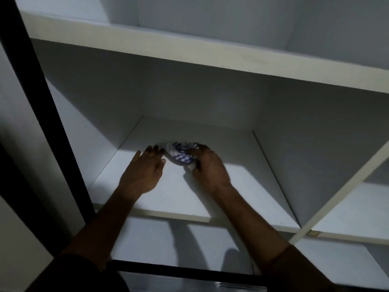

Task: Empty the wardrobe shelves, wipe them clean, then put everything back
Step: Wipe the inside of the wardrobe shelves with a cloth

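1. The right hand (pixel 207 165) is clutching a bunched white cloth with blue stripes (pixel 182 153), fingers curled over it, and is pressing it down on the white shelf (pixel 181 194) toward the shadowed rear half of the board.
2. The left hand (pixel 145 171) is lying flat on the same shelf just left of the cloth, fingers straight and relaxed, fingertips touching or all but touching the cloth's edge; the dim light is making that contact hard to tell.
3. The shelf's front edge (pixel 168 216) is running beneath both forearms, and bare board is showing between the hands and that edge.
4. The left side panel (pixel 88 135) is standing well apart from the left hand, leaving open board between them.
5. The right divider (pixel 280 175) is standing apart from the right hand, with bare board between.
6. The shelf above (pixel 189 53) is overhanging the compartment and casting the back wall (pixel 189 102) into shadow.
7. A dark frame post (pixel 48 102) is bordering the wardrobe opening on the left.
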The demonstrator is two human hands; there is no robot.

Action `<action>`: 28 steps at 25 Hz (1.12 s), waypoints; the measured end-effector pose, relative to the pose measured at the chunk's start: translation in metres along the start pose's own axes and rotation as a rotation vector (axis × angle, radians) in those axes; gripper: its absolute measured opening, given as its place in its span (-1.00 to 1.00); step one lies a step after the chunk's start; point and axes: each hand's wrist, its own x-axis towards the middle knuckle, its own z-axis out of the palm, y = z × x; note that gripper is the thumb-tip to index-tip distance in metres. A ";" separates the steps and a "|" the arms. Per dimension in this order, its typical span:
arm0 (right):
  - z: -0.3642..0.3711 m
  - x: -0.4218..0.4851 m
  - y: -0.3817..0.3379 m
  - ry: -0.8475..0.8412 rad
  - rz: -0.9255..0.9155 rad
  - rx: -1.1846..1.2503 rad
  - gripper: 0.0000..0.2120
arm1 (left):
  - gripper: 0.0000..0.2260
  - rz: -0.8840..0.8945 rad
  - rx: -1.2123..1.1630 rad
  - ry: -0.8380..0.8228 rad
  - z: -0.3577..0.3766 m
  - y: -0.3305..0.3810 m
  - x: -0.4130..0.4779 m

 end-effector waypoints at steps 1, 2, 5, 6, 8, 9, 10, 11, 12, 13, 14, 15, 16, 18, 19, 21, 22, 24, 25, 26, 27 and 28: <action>-0.018 -0.009 0.026 0.060 0.034 -0.035 -0.47 | -0.48 -0.014 0.009 -0.011 -0.001 0.001 0.001; -0.035 -0.022 0.054 0.126 0.119 -0.137 -0.48 | -0.52 -0.016 0.022 -0.016 -0.001 0.002 0.003; -0.047 -0.071 0.095 0.118 0.453 -0.475 -0.44 | -0.54 -0.041 0.036 -0.021 -0.001 0.004 0.002; -0.033 -0.076 0.085 0.100 0.448 -0.497 -0.43 | -0.54 -0.049 0.030 -0.021 -0.001 0.005 0.001; 0.002 -0.067 0.047 0.078 0.315 -0.423 -0.44 | -0.58 -0.090 0.033 0.014 -0.007 0.013 -0.005; 0.018 -0.060 0.018 0.064 0.250 -0.328 -0.42 | -0.62 -0.110 0.066 0.064 -0.011 0.020 -0.011; 0.031 -0.056 -0.009 0.035 0.191 -0.221 -0.40 | -0.66 -0.114 0.115 0.123 -0.015 0.027 -0.017; 0.038 -0.056 -0.032 -0.008 0.120 -0.100 -0.42 | -0.69 -0.119 0.130 0.156 -0.021 0.031 -0.024; 0.035 -0.057 -0.042 -0.049 0.069 0.031 -0.46 | -0.68 -0.120 0.125 0.160 -0.025 0.031 -0.030; 0.022 -0.060 -0.041 -0.062 0.049 0.146 -0.50 | -0.61 -0.124 0.104 0.121 -0.026 0.028 -0.035; 0.007 -0.063 -0.025 -0.021 0.049 0.210 -0.52 | -0.53 -0.119 0.097 0.067 -0.026 0.022 -0.039; -0.011 -0.067 0.005 0.062 0.064 0.197 -0.51 | -0.48 -0.123 0.101 0.016 -0.025 0.016 -0.043; -0.028 -0.065 0.040 0.145 0.078 0.136 -0.52 | -0.46 -0.138 0.098 -0.028 -0.022 0.010 -0.046; -0.049 -0.048 0.111 0.170 0.151 -0.129 -0.50 | -0.44 -0.156 0.058 -0.060 -0.017 0.004 -0.049; -0.050 -0.032 0.132 0.103 0.198 -0.253 -0.45 | -0.44 -0.152 0.032 -0.039 -0.015 0.004 -0.048; -0.031 0.017 0.150 -0.037 0.234 -0.236 -0.41 | -0.45 -0.170 -0.011 0.009 -0.012 0.003 -0.047; -0.024 0.043 0.142 -0.106 0.245 -0.178 -0.41 | -0.46 -0.177 -0.035 0.037 -0.009 0.001 -0.044; -0.013 0.088 0.130 -0.102 0.152 -0.082 -0.42 | -0.48 -0.151 -0.035 0.107 -0.003 -0.004 -0.044; -0.008 0.100 0.123 -0.090 0.087 -0.021 -0.41 | -0.48 -0.100 0.004 0.198 0.003 -0.004 -0.047; -0.005 0.113 0.110 -0.089 0.016 -0.006 -0.44 | -0.49 -0.045 0.047 0.310 0.009 -0.005 -0.047; 0.001 0.122 0.100 -0.106 -0.039 -0.006 -0.54 | -0.49 -0.019 0.064 0.374 0.012 -0.008 -0.045; 0.009 0.126 0.086 -0.134 -0.107 0.001 -0.68 | -0.46 -0.022 0.056 0.362 0.013 -0.009 -0.043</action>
